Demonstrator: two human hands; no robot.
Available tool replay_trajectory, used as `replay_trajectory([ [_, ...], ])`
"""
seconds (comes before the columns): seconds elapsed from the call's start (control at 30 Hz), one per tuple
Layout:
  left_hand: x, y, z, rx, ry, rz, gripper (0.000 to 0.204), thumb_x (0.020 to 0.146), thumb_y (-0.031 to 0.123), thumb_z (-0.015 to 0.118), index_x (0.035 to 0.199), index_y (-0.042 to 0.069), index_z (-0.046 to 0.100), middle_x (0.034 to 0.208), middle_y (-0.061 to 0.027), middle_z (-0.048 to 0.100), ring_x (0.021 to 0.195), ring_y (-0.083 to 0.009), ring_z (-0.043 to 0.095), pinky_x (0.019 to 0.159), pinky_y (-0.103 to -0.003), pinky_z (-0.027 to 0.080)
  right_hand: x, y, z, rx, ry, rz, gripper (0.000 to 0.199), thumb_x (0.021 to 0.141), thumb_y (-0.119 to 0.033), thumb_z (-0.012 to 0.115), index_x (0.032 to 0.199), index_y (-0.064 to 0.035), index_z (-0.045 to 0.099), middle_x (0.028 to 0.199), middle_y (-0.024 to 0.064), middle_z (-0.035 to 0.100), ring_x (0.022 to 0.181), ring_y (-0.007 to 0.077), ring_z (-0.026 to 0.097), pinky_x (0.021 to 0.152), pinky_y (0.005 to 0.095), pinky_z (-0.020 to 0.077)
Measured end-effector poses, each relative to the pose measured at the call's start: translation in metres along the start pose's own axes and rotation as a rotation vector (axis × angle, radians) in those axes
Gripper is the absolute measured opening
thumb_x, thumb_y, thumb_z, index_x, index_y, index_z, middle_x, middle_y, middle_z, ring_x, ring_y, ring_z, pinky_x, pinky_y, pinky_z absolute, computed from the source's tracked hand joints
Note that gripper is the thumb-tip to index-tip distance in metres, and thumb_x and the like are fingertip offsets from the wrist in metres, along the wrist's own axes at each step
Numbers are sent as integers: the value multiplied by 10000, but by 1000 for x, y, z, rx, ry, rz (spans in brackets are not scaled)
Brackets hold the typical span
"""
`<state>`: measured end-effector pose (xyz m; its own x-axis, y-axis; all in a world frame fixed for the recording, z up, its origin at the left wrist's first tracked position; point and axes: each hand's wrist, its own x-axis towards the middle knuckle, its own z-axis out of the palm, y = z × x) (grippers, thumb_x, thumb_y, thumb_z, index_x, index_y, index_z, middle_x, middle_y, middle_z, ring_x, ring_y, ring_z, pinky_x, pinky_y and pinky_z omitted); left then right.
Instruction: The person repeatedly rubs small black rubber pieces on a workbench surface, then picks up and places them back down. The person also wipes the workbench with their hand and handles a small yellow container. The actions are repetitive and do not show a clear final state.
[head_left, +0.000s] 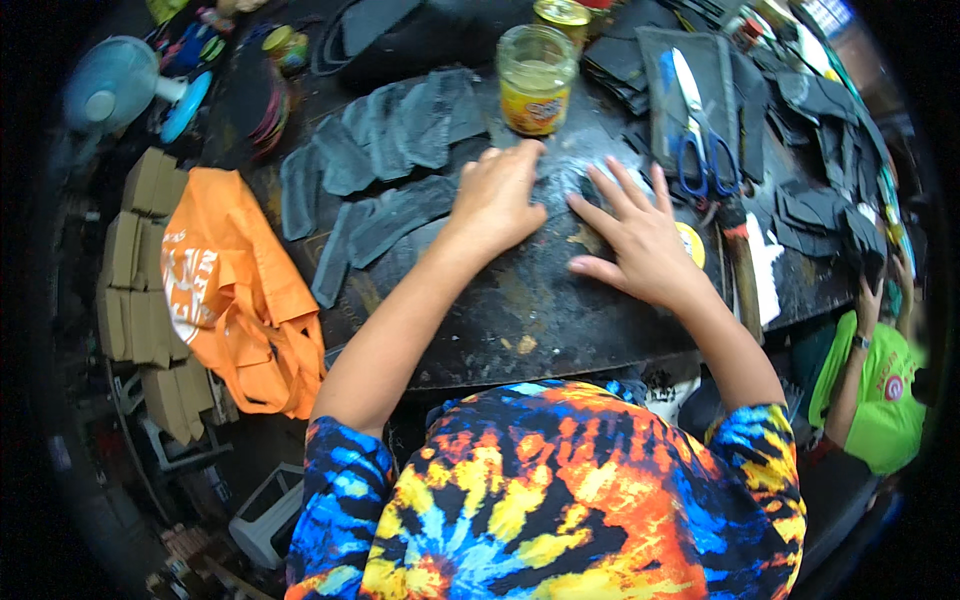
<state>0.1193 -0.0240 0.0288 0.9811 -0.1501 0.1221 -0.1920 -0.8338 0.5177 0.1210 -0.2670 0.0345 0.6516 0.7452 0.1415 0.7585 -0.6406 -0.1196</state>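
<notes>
My left hand (500, 195) is low over the black tabletop (500, 320), palm down, thumb apart from the fingers. It holds nothing that I can see and is just below a glass jar (537, 85) with yellowish contents and a yellow label. Under and beside its wrist lie dark grey fabric-like strips (400, 220). My right hand (640, 235) is spread flat near the table's middle, fingers apart. A small dark piece seems to lie by its fingertips; its kind is unclear. Partly behind that hand shows a yellow round lid (690, 245).
Blue-handled scissors (705, 150) lie on a dark flat piece at right, above a wooden-handled hammer (740, 265). Dark cut pieces (815, 215) are piled farther right, near a person in green (880, 390). An orange bag (245, 290) hangs at left by cardboard boxes (135, 270).
</notes>
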Motion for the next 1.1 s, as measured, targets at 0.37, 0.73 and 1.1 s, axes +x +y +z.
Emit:
replay_trajectory([
  [0.37,-23,10,-19,-346,262,136,239,817,37,608,1052,8,637,927,-192,684,846,-361,682,766,-443,533,-62,-10,-39,391,324,311,618,926,-361,688,1434,-26,575,1550,209,481,1428,386,468,1206,472,316],
  [0.73,8,-191,-128,-233,521,-300,496,937,41,481,1421,4,578,1048,-149,730,968,-255,689,896,-365,521,-92,16,-28,364,250,478,910,763,-206,901,1549,-76,461,1372,199,629,1249,358,621,1070,425,486],
  [1.1,14,-108,-96,-97,857,56,559,847,-14,669,1395,47,575,1240,-163,643,1142,-296,649,1028,-424,515,-76,11,-25,111,120,402,1019,756,-218,892,1626,-133,369,1267,189,663,1154,384,610,1025,452,492],
])
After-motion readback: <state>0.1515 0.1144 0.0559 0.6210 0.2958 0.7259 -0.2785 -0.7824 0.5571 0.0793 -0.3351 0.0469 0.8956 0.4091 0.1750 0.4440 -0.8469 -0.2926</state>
